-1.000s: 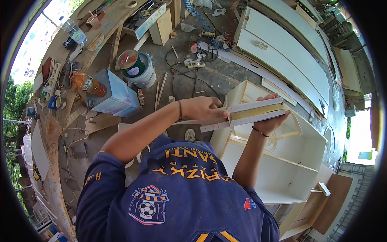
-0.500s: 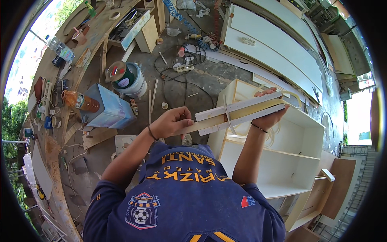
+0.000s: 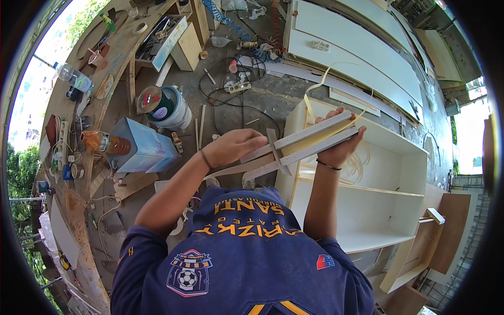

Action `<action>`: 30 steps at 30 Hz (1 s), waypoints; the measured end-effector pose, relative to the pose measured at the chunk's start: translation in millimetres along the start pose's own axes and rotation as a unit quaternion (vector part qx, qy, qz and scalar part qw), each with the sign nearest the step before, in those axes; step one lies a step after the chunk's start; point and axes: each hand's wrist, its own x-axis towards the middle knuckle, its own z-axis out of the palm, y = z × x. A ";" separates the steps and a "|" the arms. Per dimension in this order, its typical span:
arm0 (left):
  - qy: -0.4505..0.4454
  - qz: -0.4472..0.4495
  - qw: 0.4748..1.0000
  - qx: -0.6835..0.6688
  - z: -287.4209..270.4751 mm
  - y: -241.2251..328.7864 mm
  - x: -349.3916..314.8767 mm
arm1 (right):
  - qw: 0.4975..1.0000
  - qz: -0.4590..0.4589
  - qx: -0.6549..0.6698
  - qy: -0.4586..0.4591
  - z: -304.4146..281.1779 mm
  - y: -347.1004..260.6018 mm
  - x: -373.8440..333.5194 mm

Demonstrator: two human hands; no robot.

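Observation:
My right hand (image 3: 341, 144) is wrapped round the far end of a long narrow wooden jig with two pale, dotted rails (image 3: 320, 149). A thin yellowish banding strip (image 3: 296, 149) lies in the channel between the rails. It runs out past the right hand in a loose curl and leaves the left end below my left wrist. A thin flat crosspiece (image 3: 277, 152) lies across both rails. My left hand (image 3: 236, 148) is closed over the jig's left end, its fingertips at the crosspiece's upper end. What it grips is hidden.
An open white cabinet carcass (image 3: 362, 215) lies at right, with coiled banding inside. White panels (image 3: 357, 58) are stacked beyond. Cables (image 3: 231, 89) trail over the floor. A paint bucket (image 3: 178, 113), a blue-white square can (image 3: 144, 144) and a cluttered workbench (image 3: 113, 68) stand at left.
My left hand has moved right and up, off the strip's end to the crosspiece. The crosspiece has shifted left along the rails and lies flatter. The strip's loose far end has swung up.

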 end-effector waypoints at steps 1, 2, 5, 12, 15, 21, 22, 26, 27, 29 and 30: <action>0.002 -0.002 1.000 0.002 3.4 4.2 8.8 | 1.000 0.002 0.003 -0.001 1.0 3.9 -1.1; -0.052 -0.024 0.998 0.007 7.2 7.9 16.3 | 1.000 0.003 0.013 0.013 1.8 7.5 -2.3; -0.144 -0.057 0.988 0.009 9.1 6.4 32.7 | 0.999 -0.006 0.032 0.008 -14.8 2.4 -3.3; -0.136 -0.044 0.990 -0.015 15.4 34.3 13.7 | 0.988 0.004 -0.145 -0.047 -82.1 -58.1 -8.2; -0.125 -0.033 0.992 0.005 23.0 37.2 18.3 | 0.986 0.024 -0.152 -0.058 -80.8 -69.9 -23.4; -0.155 -0.061 0.981 0.096 35.6 31.9 39.7 | 0.969 -0.003 -0.226 0.102 -86.4 -81.9 -27.0; -0.157 -0.051 0.984 0.073 37.3 32.2 41.8 | 0.961 0.000 -0.248 0.124 -86.7 -84.6 -28.2; -0.181 -0.043 0.982 0.019 36.5 40.7 46.4 | 0.985 -0.017 -0.153 0.077 -94.0 -93.4 -30.6; -0.181 -0.046 0.982 0.021 35.4 44.4 45.2 | 0.988 -0.042 -0.139 0.052 -90.6 -94.5 -31.5; -0.196 -0.057 0.979 0.012 33.0 51.7 43.3 | 0.990 -0.064 -0.121 0.028 -85.1 -97.7 -29.6; -0.192 -0.061 0.979 0.013 31.3 54.2 42.1 | 0.991 -0.075 -0.111 0.012 -82.8 -100.3 -25.6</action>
